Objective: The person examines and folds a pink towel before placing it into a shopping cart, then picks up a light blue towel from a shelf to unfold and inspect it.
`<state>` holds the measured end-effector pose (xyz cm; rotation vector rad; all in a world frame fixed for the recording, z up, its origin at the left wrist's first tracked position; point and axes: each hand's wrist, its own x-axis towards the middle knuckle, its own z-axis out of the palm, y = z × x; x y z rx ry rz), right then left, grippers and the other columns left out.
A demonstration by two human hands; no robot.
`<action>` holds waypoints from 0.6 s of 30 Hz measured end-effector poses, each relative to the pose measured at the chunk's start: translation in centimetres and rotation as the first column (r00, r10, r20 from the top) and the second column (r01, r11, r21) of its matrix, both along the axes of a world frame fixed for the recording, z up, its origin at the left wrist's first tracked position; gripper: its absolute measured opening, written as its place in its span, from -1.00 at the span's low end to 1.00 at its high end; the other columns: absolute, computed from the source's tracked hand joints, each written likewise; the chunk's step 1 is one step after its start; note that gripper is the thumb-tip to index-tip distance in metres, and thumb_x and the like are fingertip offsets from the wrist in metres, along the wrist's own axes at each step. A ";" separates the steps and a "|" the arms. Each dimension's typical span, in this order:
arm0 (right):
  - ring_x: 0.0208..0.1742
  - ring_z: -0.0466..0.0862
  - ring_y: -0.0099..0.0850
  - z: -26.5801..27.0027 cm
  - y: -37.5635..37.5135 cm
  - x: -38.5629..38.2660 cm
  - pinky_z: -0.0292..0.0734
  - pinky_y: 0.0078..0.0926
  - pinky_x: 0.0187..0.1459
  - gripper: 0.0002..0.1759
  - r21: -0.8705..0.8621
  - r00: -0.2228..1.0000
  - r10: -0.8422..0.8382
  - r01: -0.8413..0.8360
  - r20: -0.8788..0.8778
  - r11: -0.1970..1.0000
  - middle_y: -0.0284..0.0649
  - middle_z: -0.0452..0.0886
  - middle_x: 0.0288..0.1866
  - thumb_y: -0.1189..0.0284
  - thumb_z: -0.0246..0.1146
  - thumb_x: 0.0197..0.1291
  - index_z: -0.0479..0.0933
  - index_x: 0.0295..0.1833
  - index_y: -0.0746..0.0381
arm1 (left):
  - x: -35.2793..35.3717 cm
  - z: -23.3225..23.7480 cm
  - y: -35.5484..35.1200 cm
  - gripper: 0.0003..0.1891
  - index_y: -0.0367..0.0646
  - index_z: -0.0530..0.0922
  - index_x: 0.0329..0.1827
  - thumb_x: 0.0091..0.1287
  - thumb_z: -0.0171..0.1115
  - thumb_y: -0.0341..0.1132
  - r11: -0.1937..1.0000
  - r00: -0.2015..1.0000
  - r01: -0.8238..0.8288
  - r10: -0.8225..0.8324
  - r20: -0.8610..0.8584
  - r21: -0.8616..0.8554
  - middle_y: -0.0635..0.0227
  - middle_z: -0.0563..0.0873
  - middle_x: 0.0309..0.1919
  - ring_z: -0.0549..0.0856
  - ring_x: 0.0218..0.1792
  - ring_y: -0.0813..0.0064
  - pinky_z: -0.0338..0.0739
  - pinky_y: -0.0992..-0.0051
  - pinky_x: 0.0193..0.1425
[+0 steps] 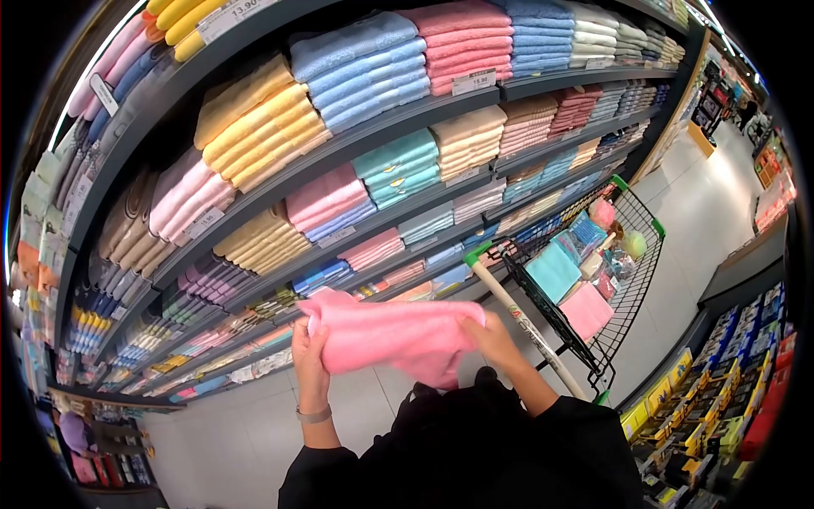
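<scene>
A pink towel (390, 335) is stretched between my two hands in front of my body, part of it hanging lower on the right. My left hand (310, 346) grips its left end, with a band around that wrist. The right end is pinched in my right hand (492, 335), the thumb lying on top of the cloth. Just beyond the towel are the shelves of folded towels, among them a pink stack (370, 247) and a blue stack (325, 277).
A shopping cart (585, 288) stands to my right, holding a turquoise towel (553, 271), a pink towel (587, 310) and packaged goods. Long dark shelves (373, 114) of folded towels curve across the front and left. Low racks of small packages (695, 407) line the right side.
</scene>
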<state>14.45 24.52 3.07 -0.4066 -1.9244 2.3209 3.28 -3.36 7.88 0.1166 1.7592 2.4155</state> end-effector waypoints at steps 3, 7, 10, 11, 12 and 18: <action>-0.25 0.62 -0.59 0.8 0.5 -0.2 0.52 -0.61 -0.23 -0.72 -0.113 0.998 -0.057 0.062 0.040 0.992 -0.32 0.66 -0.24 0.36 0.18 0.32 0.59 -0.02 0.35 | -0.3 -1.7 -1.0 -0.80 -0.22 0.42 -0.01 0.35 0.15 -0.46 0.997 1.000 0.002 -0.003 0.018 0.073 0.32 0.61 -0.08 0.59 -0.11 0.62 0.51 0.55 0.05; -0.11 0.65 -0.46 -0.4 1.1 0.3 0.57 -0.50 -0.08 -0.67 -0.233 0.990 -0.024 0.057 0.142 0.971 -0.19 0.65 -0.08 0.38 0.19 0.31 0.52 0.08 0.37 | 0.2 -2.0 -0.9 -0.75 -0.24 0.42 0.08 0.38 0.12 -0.43 0.990 0.996 -0.078 0.072 0.055 0.119 0.29 0.61 -0.04 0.61 -0.05 0.55 0.51 0.49 0.09; 0.01 0.64 -0.39 2.9 0.2 1.6 0.58 -0.43 -0.01 -0.60 -0.500 0.991 0.019 0.051 0.133 0.864 -0.13 0.60 0.04 0.39 0.18 0.32 0.44 0.19 0.36 | 0.3 -0.7 -2.3 -0.68 -0.24 0.42 0.16 0.40 0.11 -0.34 0.941 0.991 -0.113 0.085 0.102 0.317 0.25 0.62 0.00 0.61 0.02 0.45 0.49 0.41 0.17; 0.04 0.63 -0.37 5.0 -0.1 2.5 0.58 -0.42 0.01 -0.58 -0.604 0.990 0.041 0.049 0.134 0.796 -0.12 0.59 0.06 0.38 0.18 0.32 0.41 0.23 0.35 | 1.0 1.4 -2.9 -0.66 -0.24 0.42 0.18 0.40 0.11 -0.31 0.891 0.987 -0.138 0.087 0.135 0.433 0.24 0.62 0.02 0.61 0.05 0.41 0.47 0.39 0.20; 0.18 0.56 -0.30 6.0 0.1 3.6 0.53 -0.35 0.14 -0.47 -0.576 0.993 0.090 -0.027 0.081 0.817 -0.08 0.50 0.21 0.39 0.19 0.32 0.28 0.34 0.36 | 1.4 2.5 -3.7 -0.64 -0.23 0.41 0.20 0.40 0.11 -0.29 0.827 0.981 -0.168 0.087 0.173 0.537 0.23 0.62 0.04 0.61 0.07 0.37 0.46 0.36 0.23; 0.23 0.52 -0.35 7.8 -0.8 3.4 0.44 -0.37 0.24 -0.50 -0.622 0.978 0.193 -0.102 0.081 0.776 -0.15 0.51 0.21 0.40 0.14 0.35 0.29 0.34 0.37 | 4.0 -3.3 0.1 -0.60 -0.21 0.51 0.11 0.27 0.24 -0.20 0.803 0.823 -0.469 0.245 -0.513 -0.369 0.27 0.67 -0.04 0.67 -0.04 0.26 0.50 0.37 0.17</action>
